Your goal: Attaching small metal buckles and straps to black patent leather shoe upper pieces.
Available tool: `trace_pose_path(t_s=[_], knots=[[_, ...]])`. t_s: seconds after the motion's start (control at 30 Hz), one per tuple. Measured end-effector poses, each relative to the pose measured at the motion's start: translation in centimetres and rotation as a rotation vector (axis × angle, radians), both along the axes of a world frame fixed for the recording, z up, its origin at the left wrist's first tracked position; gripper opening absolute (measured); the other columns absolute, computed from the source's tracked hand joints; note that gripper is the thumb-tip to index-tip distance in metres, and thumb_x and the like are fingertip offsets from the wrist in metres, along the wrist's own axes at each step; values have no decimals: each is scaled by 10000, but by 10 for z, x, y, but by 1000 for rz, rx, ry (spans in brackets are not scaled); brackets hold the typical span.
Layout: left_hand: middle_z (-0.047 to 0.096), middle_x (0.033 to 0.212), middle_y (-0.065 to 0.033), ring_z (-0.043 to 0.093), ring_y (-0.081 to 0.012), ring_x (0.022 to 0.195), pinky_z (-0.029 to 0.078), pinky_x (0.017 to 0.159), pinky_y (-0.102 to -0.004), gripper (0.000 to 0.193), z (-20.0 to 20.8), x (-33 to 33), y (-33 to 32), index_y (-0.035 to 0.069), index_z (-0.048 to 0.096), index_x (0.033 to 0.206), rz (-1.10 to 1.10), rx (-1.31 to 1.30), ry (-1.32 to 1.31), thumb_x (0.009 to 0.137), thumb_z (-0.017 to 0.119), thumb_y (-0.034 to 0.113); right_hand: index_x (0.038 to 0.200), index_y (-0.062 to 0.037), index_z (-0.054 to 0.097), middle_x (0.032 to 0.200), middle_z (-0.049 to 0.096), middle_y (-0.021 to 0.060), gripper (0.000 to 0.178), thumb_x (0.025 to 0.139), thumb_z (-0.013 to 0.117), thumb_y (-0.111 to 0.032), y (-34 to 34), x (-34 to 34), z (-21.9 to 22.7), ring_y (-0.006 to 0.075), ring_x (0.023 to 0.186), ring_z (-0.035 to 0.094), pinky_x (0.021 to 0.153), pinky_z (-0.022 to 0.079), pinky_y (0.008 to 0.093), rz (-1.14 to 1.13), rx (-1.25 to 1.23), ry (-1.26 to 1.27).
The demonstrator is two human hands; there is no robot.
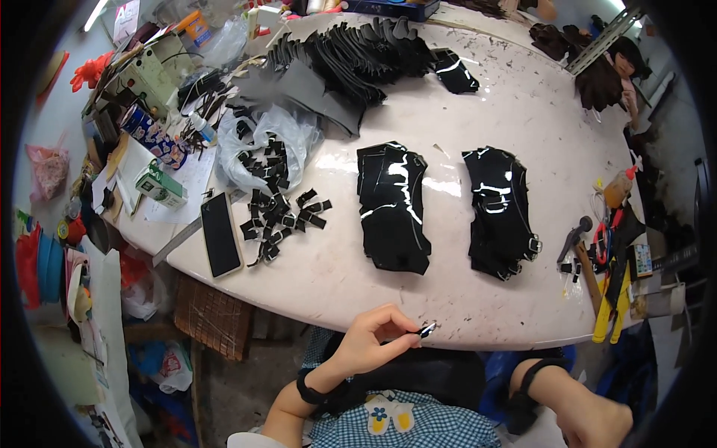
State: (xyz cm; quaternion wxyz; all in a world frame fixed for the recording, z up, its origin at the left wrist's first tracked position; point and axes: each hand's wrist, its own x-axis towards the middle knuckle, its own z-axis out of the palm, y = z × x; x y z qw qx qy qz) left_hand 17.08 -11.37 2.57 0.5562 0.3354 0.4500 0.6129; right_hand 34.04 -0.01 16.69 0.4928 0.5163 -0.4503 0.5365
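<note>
Between the thumb and fingers of my left hand (377, 340) is a small black strap piece (426, 331) with a shiny end, held over the table's near edge. My right hand (597, 424) is low at the right, off the table, bent at the wrist; its fingers are hidden. Beyond my left hand lies a stack of glossy black cut pieces (392, 216). To its right is a second black stack (499, 209), with metal buckles (535, 245) along its right side. Several short black straps with buckles (280, 220) lie loose at the left, spilling from a clear plastic bag (295, 142).
A phone (222, 235) and a metal ruler (177, 243) lie at the left. Overlapping dark pieces (351, 60) form a long row at the back. On the right are a hammer (575, 239), yellow-handled cutters (612, 310) and a glue bottle (619, 190). Another person (626, 67) is at the far right.
</note>
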Motion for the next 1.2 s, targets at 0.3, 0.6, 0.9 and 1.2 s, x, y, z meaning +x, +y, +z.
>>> trace_pose_path(t_s=[0.3,0.6,0.9,1.2], knots=[[564,844,-84,592,-139,774,485,690,-245,97,6,-3,-4,-23,517,861,19,-15,-110,779,565,-46,471,-67,542,354,359,-9,759,860,155,-591,1,-2,-109,106,308,270,975,86,606,245,-619,-1030],[543,869,-65,559,-120,814,461,753,-246,125,9,-2,-3,-24,525,879,31,25,-149,769,568,-65,499,-78,540,374,374,-29,716,867,180,-575,2,-3,-113,87,316,268,983,85,589,420,-766,-962],[533,894,-50,536,-105,850,442,783,-239,159,4,-1,-1,-21,526,895,29,55,-77,755,588,-62,1038,17,499,917,523,56,259,817,562,-101,-4,-5,-123,98,763,514,739,396,209,-348,-540,-1621],[574,826,-55,563,-104,745,460,674,-231,285,6,-9,9,-5,538,959,52,14,470,700,655,19,788,-1,561,698,569,71,69,744,602,-34,-6,-17,-126,121,577,535,537,432,238,-767,-149,-1580]])
